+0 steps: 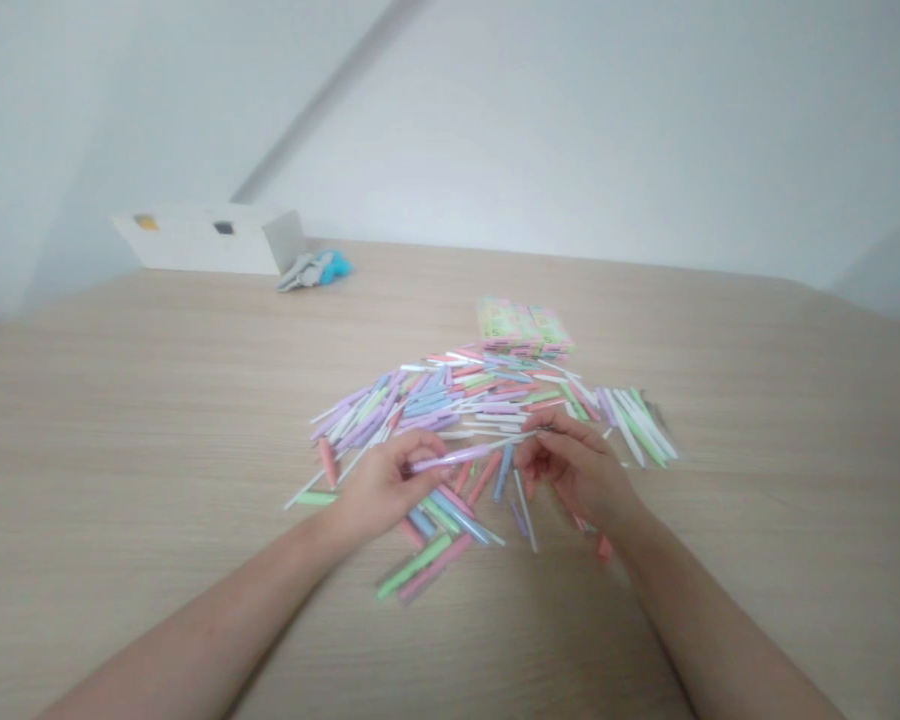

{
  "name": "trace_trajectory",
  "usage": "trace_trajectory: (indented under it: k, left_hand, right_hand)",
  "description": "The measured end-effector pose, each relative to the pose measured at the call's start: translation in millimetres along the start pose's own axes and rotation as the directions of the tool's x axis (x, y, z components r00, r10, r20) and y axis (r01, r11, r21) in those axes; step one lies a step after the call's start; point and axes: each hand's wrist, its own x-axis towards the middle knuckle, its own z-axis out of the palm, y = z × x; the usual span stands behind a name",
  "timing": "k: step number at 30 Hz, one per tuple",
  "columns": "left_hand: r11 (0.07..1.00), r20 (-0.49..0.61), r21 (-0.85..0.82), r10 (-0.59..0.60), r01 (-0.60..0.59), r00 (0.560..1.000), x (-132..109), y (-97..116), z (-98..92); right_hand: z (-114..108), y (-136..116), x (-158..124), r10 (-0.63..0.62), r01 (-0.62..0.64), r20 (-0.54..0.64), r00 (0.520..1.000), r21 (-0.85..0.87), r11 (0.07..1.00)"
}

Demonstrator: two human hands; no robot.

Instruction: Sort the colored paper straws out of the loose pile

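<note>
My left hand (382, 485) is closed around a purple pen barrel (454, 458), held level above the table. My right hand (574, 470) pinches a thin white refill (506, 442) whose left end meets the barrel's right end. Under and around both hands lies a heap of pastel pen parts (457, 400) in pink, purple, blue, green and white. Several finished-looking pens (431, 560) lie near my left wrist.
A row of green and white pens (637, 425) lies right of the heap. A stack of pink-green packets (521, 327) sits behind it. At the back left stand a white cardboard box (210, 238) and a grey-blue bundle (315, 268) on the wooden table (120, 400).
</note>
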Motion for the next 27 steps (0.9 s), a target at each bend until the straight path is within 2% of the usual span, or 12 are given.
trace_trajectory:
  k: [7, 14, 18, 21, 23, 25, 27]
  left_hand:
    - [0.999, 0.013, 0.040, 0.005, -0.005, 1.000, -3, 10, 0.9]
    - [0.998, 0.100, 0.028, 0.049, -0.052, 0.994, 0, 17, 0.2]
    - [0.999, 0.069, -0.051, -0.017, 0.020, 0.997, 2, 10, -2.0]
    - [0.984, 0.071, -0.167, -0.053, 0.064, 0.996, 3, 4, -3.0]
    - [0.963, 0.065, -0.252, -0.076, 0.091, 0.995, 4, 1, -2.7]
    - [0.937, 0.058, -0.328, -0.104, 0.117, 0.993, 5, 0, -2.1]
    - [0.916, 0.051, -0.377, -0.126, 0.136, 0.991, 5, -1, -1.8]
  right_hand:
    - [-1, 8, 1, 0.024, -0.024, -0.010, 1.000, -0.047, 0.999]
    - [3, 7, 0, 0.032, -0.032, 0.002, 0.999, -0.027, 0.999]
    - [0, 1, -1, 0.044, -0.044, 0.011, 0.999, -0.034, 0.998]
    - [-3, -4, 0, 0.085, -0.085, -0.009, 0.996, -0.187, 0.979]
    - [-2, -7, 0, 0.149, -0.152, -0.041, 0.988, -0.427, 0.891]
    - [0, -10, -2, 0.187, -0.190, -0.077, 0.979, -0.670, 0.718]
    - [0, -14, -5, 0.200, -0.171, -0.069, 0.977, -0.812, 0.559]
